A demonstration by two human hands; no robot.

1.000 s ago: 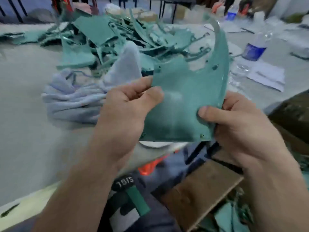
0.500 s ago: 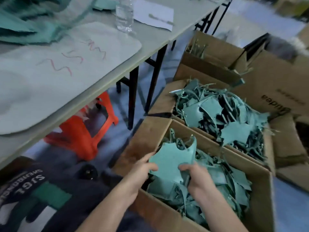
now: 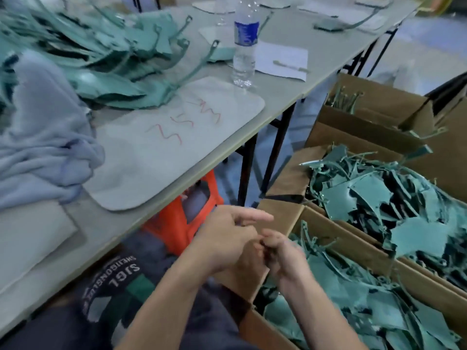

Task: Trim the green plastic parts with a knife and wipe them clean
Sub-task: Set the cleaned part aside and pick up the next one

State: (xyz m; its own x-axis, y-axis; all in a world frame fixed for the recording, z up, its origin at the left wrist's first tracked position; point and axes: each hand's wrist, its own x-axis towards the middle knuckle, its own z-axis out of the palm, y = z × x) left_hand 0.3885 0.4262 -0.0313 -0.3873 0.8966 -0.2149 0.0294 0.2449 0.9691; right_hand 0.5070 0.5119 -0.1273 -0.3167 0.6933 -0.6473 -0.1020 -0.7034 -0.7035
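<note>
At the near corner of the nearest cardboard box (image 3: 280, 210), both hands meet and touch. The left hand (image 3: 227, 238) is loose, forefinger straight and pointing right, with nothing seen in it. The right hand (image 3: 285, 258) has its fingers curled against the left's; blur hides whether they pinch anything.

Green plastic parts (image 3: 353, 299) fill that box, jumbled, with no common heading. A second box (image 3: 290, 173) just beyond holds more. A further pile (image 3: 113, 89) lies on the surface (image 3: 323, 59), its thin loop-ended arms running lengthwise up and right, toward a water bottle (image 3: 244, 46).

The parts are flat, dull teal sheets with ragged edges and slender curved stems (no shine on any).

A pale blue cloth (image 3: 43, 147) is heaped at the left, touching a grey mat (image 3: 151, 157) scribbled in red. White paper (image 3: 280, 56) lies beside the bottle. An orange stool (image 3: 174, 223) stands under the surface on a pale floor.
</note>
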